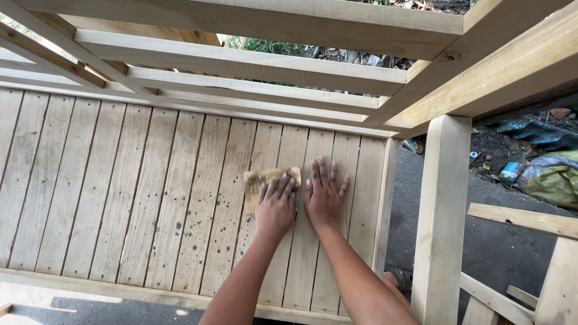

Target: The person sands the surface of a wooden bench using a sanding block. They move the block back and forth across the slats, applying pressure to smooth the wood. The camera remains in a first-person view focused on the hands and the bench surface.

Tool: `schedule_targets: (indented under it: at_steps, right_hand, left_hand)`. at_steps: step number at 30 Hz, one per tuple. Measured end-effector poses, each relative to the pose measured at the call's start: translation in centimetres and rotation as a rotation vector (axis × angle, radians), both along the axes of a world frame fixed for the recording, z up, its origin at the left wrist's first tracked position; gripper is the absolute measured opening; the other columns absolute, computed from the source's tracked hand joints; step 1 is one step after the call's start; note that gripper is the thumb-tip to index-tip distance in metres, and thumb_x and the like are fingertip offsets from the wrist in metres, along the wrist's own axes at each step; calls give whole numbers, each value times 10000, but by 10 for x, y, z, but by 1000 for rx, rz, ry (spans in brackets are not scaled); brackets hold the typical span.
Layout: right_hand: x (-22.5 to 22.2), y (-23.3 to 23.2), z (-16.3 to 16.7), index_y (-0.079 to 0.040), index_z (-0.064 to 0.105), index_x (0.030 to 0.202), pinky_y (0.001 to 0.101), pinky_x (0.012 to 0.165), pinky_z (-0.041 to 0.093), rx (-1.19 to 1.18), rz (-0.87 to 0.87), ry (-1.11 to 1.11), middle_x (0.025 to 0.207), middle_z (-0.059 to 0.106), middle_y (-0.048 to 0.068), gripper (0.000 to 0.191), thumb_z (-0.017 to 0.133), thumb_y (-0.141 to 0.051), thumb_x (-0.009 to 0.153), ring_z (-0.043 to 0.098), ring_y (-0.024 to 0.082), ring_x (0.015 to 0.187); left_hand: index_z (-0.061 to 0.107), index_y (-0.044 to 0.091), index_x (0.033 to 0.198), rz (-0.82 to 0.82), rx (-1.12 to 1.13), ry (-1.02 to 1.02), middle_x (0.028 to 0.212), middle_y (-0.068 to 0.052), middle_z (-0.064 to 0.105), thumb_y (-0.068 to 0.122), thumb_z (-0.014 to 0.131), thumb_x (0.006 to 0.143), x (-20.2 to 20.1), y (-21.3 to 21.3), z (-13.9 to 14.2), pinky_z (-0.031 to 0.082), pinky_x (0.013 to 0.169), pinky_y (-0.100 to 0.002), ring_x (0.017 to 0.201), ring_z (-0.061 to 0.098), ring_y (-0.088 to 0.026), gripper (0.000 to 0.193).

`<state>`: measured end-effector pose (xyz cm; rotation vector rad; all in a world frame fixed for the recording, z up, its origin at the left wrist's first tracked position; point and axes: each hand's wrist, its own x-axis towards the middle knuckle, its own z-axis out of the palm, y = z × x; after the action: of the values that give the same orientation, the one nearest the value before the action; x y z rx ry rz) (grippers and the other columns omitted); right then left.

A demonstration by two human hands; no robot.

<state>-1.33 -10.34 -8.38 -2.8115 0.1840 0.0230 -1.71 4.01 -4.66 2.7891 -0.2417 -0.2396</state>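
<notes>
rails (253, 63): pale wooden bars crossing above, parallel | post (441, 210): upright, pale wood, at right | ground (494, 241): grey, beyond post | litter (551, 174): yellow-green bag, blue scraps, on dirt at far right | bottle (512, 170): lying just left of bag | offcuts (524, 219): wood pieces, lower right | sandal (400, 280): beside post base

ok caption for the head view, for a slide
Left hand presses a yellow-brown sanding sheet onto a speckled pale wooden slatted panel; right hand lies flat beside it.
</notes>
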Motion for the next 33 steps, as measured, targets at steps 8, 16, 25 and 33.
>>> schedule_targets:
  at_steps: [8,16,25,33]
  right_hand:
    - [2,1,6,-240,304,1604,618,1219,-16,-24,20,34,1699,217,-32,581,343,-374,1040,134,274,1568]
    - [-2,0,-1,-241,307,1609,616,1233,-18,-12,29,57,1707,203,-42,564,311,-383,1063,123,278,1579]
    - [3,0,10,-236,336,1599,613,1230,3,-38,14,-18,1696,252,-38,575,381,-330,1033,171,283,1573]
    - [-6,-13,-7,-198,460,1557,536,1289,63,233,-63,-108,1632,432,-9,487,374,-313,1091,280,230,1573]
  left_hand:
    - [534,121,1483,-65,85,-210,1568,-72,463,357,323,1089,51,-7,12,183,1206,-453,1468,323,-291,506]
    - [473,266,1514,6,126,126,1594,47,418,407,225,1069,70,-2,2,134,1271,-456,1510,302,-214,528]
    - [574,136,1457,-75,-42,-100,1538,-84,529,315,420,1042,-54,11,24,250,1213,-498,1466,406,-310,477]
    - [647,162,1389,-63,-189,-191,1513,-52,576,296,479,1034,95,-40,24,292,1235,-448,1443,462,-272,415]
